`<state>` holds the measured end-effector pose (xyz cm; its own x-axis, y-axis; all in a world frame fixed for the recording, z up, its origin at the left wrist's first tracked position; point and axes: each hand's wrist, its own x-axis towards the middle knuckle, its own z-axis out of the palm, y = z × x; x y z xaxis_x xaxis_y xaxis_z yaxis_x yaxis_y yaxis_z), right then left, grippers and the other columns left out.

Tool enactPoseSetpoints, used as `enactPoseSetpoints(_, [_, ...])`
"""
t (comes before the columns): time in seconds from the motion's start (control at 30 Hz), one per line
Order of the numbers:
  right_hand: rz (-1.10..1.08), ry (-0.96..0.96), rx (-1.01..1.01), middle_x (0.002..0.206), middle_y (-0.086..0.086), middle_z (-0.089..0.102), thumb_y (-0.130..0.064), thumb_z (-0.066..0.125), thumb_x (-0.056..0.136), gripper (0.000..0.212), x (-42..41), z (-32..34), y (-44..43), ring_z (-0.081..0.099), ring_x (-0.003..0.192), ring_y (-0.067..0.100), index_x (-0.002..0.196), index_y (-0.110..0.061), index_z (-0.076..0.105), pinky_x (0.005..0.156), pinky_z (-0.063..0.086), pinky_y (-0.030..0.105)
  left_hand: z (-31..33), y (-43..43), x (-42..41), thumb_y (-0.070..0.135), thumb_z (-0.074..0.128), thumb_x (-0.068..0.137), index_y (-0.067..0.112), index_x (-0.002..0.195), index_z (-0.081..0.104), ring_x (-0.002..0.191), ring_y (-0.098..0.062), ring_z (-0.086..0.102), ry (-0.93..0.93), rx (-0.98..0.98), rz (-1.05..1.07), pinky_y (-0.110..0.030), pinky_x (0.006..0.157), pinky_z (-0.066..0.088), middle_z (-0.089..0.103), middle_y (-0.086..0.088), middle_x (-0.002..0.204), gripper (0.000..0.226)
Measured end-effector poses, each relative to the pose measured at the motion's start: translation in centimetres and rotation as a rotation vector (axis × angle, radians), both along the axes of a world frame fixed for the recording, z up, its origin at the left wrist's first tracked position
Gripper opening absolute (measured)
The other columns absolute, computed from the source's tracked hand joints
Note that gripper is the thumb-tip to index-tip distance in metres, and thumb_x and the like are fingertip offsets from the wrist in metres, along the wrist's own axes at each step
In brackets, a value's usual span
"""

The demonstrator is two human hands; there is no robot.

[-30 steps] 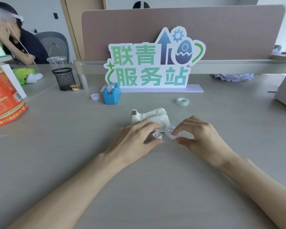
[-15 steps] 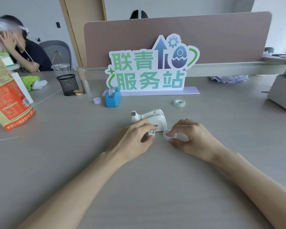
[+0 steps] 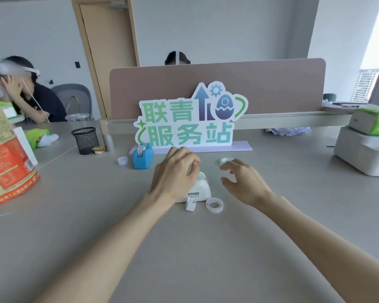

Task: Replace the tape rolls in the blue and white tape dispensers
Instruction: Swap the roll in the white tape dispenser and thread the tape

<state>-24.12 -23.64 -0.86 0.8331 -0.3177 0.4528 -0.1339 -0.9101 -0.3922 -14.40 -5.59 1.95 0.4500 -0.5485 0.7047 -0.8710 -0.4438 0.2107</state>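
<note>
The white tape dispenser (image 3: 200, 190), marked VIVID, stands at the middle of the desk. My left hand (image 3: 175, 171) hovers over its left half with fingers loosely bent and nothing in them; whether it touches is hidden. In front of the dispenser lie a small white hub (image 3: 190, 204) and a thin clear tape ring (image 3: 214, 205). My right hand (image 3: 243, 182) is open to the right of the dispenser, its fingertips close to a fuller tape roll (image 3: 225, 160) lying flat. The blue dispenser (image 3: 142, 157) holds a roll at the back left.
A small white ring (image 3: 122, 160) lies left of the blue dispenser. Behind stand a large sign (image 3: 190, 123), a black mesh cup (image 3: 85, 139) and a desk partition (image 3: 271, 88). An orange bag (image 3: 7, 158) is at the left, a white box (image 3: 361, 154) at the right. People sit beyond.
Both hands have let go of the hub and the thin ring, which now lie on the desk. My hands have moved forward, the right one towards the fuller roll. The view has tilted up.
</note>
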Motion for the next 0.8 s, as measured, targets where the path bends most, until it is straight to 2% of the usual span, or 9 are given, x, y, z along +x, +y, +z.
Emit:
enactPoseSetpoints(0.1, [-0.120, 0.114, -0.010, 0.139, 0.002, 0.051, -0.027, 0.054, 0.090, 0.043, 3.1, 0.2, -1.7, 0.046, 0.124, 0.026, 0.132, -0.016, 0.049, 0.089, 0.047, 0.038, 0.7, -2.2, 1.3, 0.021, 0.048, 0.091, 0.019, 0.095, 0.067, 0.106, -0.014, 0.049, 0.051, 0.078, -0.014, -0.030, 0.070, 0.045, 0.063, 0.010, 0.104, 0.019])
enactPoseSetpoints(0.23, [-0.186, 0.282, -0.024, 0.143, 0.004, 0.046, -0.032, 0.049, 0.092, 0.043, 6.2, -0.1, -3.3, 0.041, 0.124, 0.032, 0.131, -0.014, 0.041, 0.088, 0.044, 0.042, 0.9, -3.4, 2.0, 0.021, 0.046, 0.093, 0.019, 0.098, 0.065, 0.106, -0.013, 0.049, 0.116, 0.094, -0.026, -0.033, 0.074, 0.047, 0.063, 0.009, 0.107, 0.020])
enactPoseSetpoints(0.33, [-0.242, 0.341, -0.058, 0.137, 0.006, 0.051, -0.025, 0.045, 0.092, 0.042, 6.7, -0.9, -3.7, 0.040, 0.126, 0.031, 0.134, -0.017, 0.043, 0.093, 0.040, 0.041, 0.8, -3.4, 1.8, 0.020, 0.046, 0.092, 0.019, 0.098, 0.065, 0.105, -0.014, 0.051, 0.116, 0.114, -0.035, -0.033, 0.076, 0.048, 0.064, 0.009, 0.107, 0.020])
enactPoseSetpoints(0.43, [-0.239, 0.181, -0.043, 0.125, 0.008, 0.061, -0.020, 0.047, 0.092, 0.034, 5.8, -1.6, -3.2, 0.046, 0.120, 0.029, 0.125, -0.015, 0.052, 0.089, 0.044, 0.038, 0.4, -2.3, 1.2, 0.018, 0.046, 0.092, 0.018, 0.098, 0.066, 0.105, -0.012, 0.052, 0.122, 0.097, -0.069, -0.034, 0.078, 0.049, 0.064, 0.009, 0.106, 0.020])
enactPoseSetpoints(0.53, [-0.155, 0.078, 0.021, 0.114, 0.006, 0.066, -0.022, 0.050, 0.094, 0.026, 4.1, -1.6, -1.8, 0.051, 0.112, 0.027, 0.118, -0.016, 0.055, 0.077, 0.045, 0.034, -0.5, -0.1, 0.1, 0.014, 0.051, 0.089, 0.018, 0.092, 0.068, 0.097, -0.009, 0.053, 0.006, 0.032, -0.114, -0.033, 0.071, 0.051, 0.066, 0.009, 0.097, 0.018])
enactPoseSetpoints(0.6, [-0.101, -0.030, 0.237, 0.106, 0.005, 0.068, -0.029, 0.053, 0.094, 0.024, 2.6, -0.7, -0.2, 0.058, 0.097, 0.024, 0.114, -0.016, 0.057, 0.070, 0.043, 0.030, -1.2, 1.4, -0.9, 0.010, 0.056, 0.086, 0.018, 0.088, 0.069, 0.091, -0.009, 0.051, -0.061, 0.011, -0.142, -0.032, 0.064, 0.051, 0.066, 0.009, 0.090, 0.015])
enactPoseSetpoints(0.7, [-0.008, -0.212, 0.498, 0.091, -0.001, 0.067, -0.035, 0.059, 0.092, 0.025, -0.1, 1.0, 2.6, 0.056, 0.074, 0.017, 0.108, -0.016, 0.060, 0.063, 0.043, 0.025, -2.6, 3.4, -2.0, 0.014, 0.059, 0.085, 0.022, 0.089, 0.069, 0.088, -0.012, 0.054, -0.077, 0.040, -0.172, -0.033, 0.059, 0.051, 0.065, 0.011, 0.089, 0.013])
enactPoseSetpoints(0.8, [0.070, -0.318, 0.596, 0.086, -0.007, 0.064, -0.035, 0.062, 0.090, 0.022, -2.8, 2.1, 4.7, 0.056, 0.075, 0.014, 0.105, -0.019, 0.060, 0.068, 0.045, 0.022, -3.3, 4.8, -2.3, 0.025, 0.056, 0.089, 0.028, 0.099, 0.065, 0.087, -0.013, 0.056, 0.074, 0.099, -0.206, -0.035, 0.066, 0.052, 0.064, 0.016, 0.098, 0.014])
